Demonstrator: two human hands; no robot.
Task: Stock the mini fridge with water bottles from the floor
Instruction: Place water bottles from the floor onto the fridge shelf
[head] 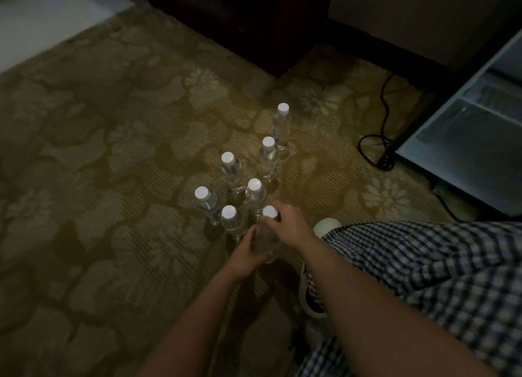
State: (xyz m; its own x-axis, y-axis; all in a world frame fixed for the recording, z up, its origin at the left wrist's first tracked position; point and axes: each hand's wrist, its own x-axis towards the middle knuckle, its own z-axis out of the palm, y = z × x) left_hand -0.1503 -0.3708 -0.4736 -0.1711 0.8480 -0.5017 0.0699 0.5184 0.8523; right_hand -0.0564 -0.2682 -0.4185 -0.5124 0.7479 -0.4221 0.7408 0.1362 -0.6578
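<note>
We look down on a carpet [113, 150] of olive-brown, patterned with paler tan leaves and cream flower heads over fine dark ribbing. Each water bottle [231, 173] is clear and colourless, topped with a white cap [283, 108]. At lower right we see cloth [437, 277] in a small navy-and-white check. A black cable [382, 99] loops over the carpet. The mini fridge [466, 150] shows pale grey-blue inside a black edge. Behind stands furniture [240, 15] of very dark reddish brown, and a whitish floor strip [42, 17] fills the top left corner.
</note>
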